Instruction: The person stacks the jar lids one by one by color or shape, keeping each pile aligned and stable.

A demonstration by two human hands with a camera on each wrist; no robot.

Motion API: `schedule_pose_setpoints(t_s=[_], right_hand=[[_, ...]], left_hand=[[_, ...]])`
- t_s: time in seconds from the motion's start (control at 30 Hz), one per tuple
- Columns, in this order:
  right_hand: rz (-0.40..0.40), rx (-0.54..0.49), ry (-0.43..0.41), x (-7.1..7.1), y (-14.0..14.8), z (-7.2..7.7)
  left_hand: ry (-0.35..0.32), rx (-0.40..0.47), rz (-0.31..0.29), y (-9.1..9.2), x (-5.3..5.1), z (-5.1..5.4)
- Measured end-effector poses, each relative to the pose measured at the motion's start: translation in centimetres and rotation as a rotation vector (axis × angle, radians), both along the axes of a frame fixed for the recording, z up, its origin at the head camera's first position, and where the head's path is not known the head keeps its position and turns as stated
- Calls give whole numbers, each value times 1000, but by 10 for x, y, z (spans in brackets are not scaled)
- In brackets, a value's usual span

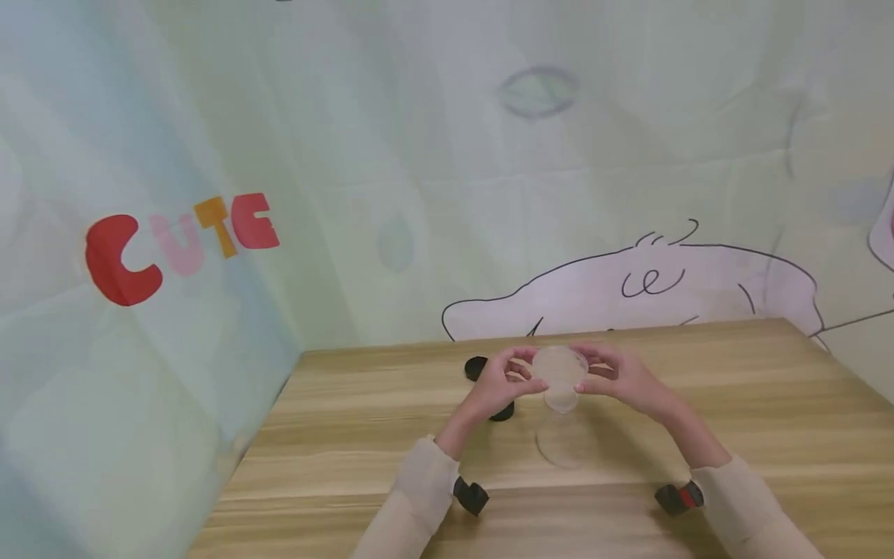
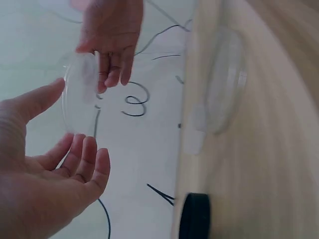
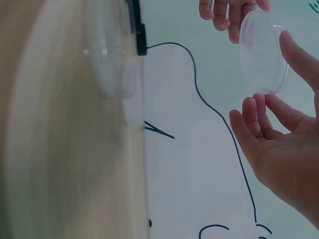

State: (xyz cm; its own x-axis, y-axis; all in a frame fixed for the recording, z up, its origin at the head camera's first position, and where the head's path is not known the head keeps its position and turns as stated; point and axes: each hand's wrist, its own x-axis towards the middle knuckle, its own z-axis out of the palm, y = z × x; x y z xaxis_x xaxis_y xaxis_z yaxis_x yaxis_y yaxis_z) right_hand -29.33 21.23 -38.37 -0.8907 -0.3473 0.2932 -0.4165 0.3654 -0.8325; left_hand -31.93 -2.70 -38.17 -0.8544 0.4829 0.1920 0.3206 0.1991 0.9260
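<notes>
Head view shows a pale printed backdrop filling the room's visible walls, with colourful letters on one side and a line drawing ahead. A wood-grain tabletop runs up against it, bearing a few scattered pieces. Above it, a left hand and a right hand face each other, each pinching the rim of one clear disc between thumb and fingertips; this edge hold from both sides probably steadies it and leaves its faces uncovered. The disc is raised off the wood, between the hands. Below, nearer the person, a clear round dish rests on the table, and a small whitish piece shows just beside it; whether they touch I cannot tell. Smallest, two black round pieces lie near the left hand, perhaps set aside to leave working space.
</notes>
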Motion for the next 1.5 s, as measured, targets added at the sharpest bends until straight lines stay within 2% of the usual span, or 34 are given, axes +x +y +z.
schedule_pose_setpoints(t_s=[0.2,0.3,0.47,0.77,0.93,1.1,1.2,1.37,1.5], right_hand=[[66,139,-25,12,13,-17],[69,227,-36,14,21,-24],[91,275,-57,15,24,-30],[114,232,-71,13,14,-46],[110,230,-126,13,13,-50],[116,230,-137,15,11,-52],[140,237,-148,16,7,-55],[167,238,-171,15,5,-58],[195,238,-168,15,9,-59]], left_hand=[[80,-108,-76,3,6,-21],[106,-196,-85,6,8,-28],[124,-300,-83,6,11,-35],[121,-342,-68,0,12,-46],[93,-342,-70,0,14,-53],[129,-330,-74,2,16,-59],[126,-332,-76,1,17,-61],[90,-339,-116,-3,17,-61],[95,-336,-152,-4,17,-63]])
